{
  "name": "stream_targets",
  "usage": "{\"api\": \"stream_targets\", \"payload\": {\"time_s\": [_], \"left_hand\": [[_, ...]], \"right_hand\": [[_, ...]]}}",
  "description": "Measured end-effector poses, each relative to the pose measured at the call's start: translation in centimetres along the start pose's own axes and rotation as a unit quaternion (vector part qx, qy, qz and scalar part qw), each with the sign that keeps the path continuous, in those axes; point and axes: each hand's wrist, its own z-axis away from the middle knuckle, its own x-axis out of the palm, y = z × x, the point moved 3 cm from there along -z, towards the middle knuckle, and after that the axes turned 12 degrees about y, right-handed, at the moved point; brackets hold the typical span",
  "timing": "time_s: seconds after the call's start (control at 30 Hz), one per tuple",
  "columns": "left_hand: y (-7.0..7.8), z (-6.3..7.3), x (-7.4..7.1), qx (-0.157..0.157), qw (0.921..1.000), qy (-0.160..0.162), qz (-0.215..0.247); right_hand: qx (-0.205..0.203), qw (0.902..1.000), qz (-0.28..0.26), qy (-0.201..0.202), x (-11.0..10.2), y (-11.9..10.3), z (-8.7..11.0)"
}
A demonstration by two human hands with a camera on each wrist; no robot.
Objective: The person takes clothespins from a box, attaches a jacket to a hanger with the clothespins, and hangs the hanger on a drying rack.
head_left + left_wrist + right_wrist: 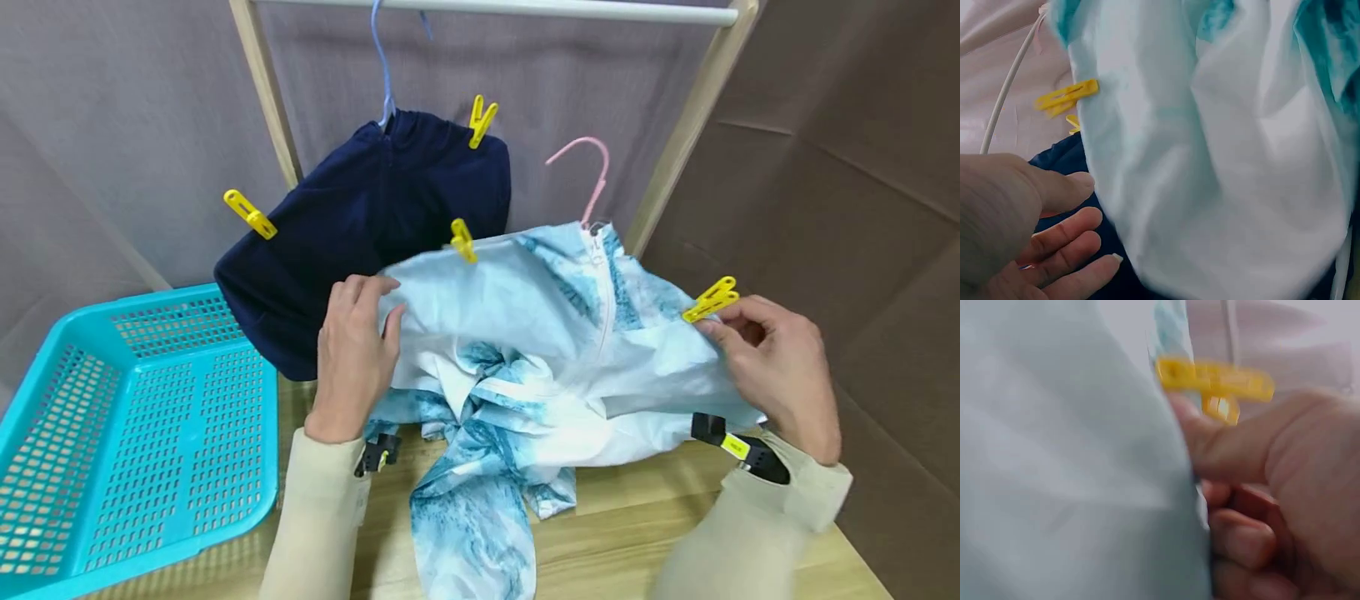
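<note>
A blue-and-white tie-dye zip jacket (517, 292) is on a pink hanger (602, 171), whose hook stands up from the collar below the rack's bar. Yellow clothespins clip its two shoulders, a left one (462, 242) and a right one (711, 300). My right hand (783, 379) pinches the jacket's shoulder edge just below the right clothespin; in the right wrist view the thumb (1229, 447) presses the cloth. At the jacket's other edge, my left hand (351, 358) has its fingers extended. The left wrist view shows thumb and fingers (1079, 269) apart beside the cloth.
A navy garment (330, 225) hangs behind on a blue hanger (385, 67), with two yellow clothespins on it. The wooden rack (686, 125) has a white bar (525, 8). On the left, a turquoise basket (142, 533) sits on the wooden table (622, 533).
</note>
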Motion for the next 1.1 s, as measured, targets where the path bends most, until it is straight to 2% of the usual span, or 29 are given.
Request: {"api": "stream_targets", "payload": {"time_s": [0.1,0.23,0.4,0.5,0.57,0.67,0.77,0.9,0.93,1.03,1.1], "left_hand": [[0.0,0.0,-0.1,-0.003,1.0,-0.006,-0.006],[0.1,-0.1,-0.4,-0.006,0.9999,-0.013,-0.003],[0.4,-0.2,-0.9,-0.007,0.9998,-0.019,0.007],[0.8,-0.3,-1.1,-0.004,0.9996,-0.025,0.012],[1.0,-0.3,-1.1,-0.002,0.9994,-0.029,0.019],[1.5,-0.3,-1.1,0.002,0.9988,-0.037,0.032],[2.0,-0.3,-1.1,0.006,0.9982,-0.041,0.042],[2.1,-0.4,-1.2,0.009,0.9982,-0.04,0.044],[2.2,-0.4,-1.3,0.009,0.9982,-0.039,0.045],[2.6,-0.5,-1.8,0.005,0.9964,-0.047,0.07],[3.4,-0.6,-2.4,0.006,0.993,-0.06,0.102]], "right_hand": [[0.081,0.9965,0.016,0.014,-1.3,0.4,0.5],[0.168,0.9849,0.033,0.027,-2.4,0.5,0.7],[0.205,0.9781,0.032,0.02,-3.0,-0.1,1.0],[0.221,0.9753,-0.003,0.006,-3.5,-0.6,1.2],[0.242,0.9698,-0.032,-0.005,-3.8,-0.8,1.4],[0.28,0.9543,-0.103,-0.008,-4.2,-0.4,1.7],[0.298,0.9296,-0.217,-0.006,-4.6,0.4,2.0],[0.274,0.8748,-0.399,-0.025,-4.4,0.3,2.1],[0.262,0.8617,-0.433,-0.038,-4.2,-0.2,2.2],[0.216,0.8113,-0.535,-0.091,-2.9,-2.9,2.5],[0.186,0.7864,-0.575,-0.127,-1.8,-5.8,3.2]]}}
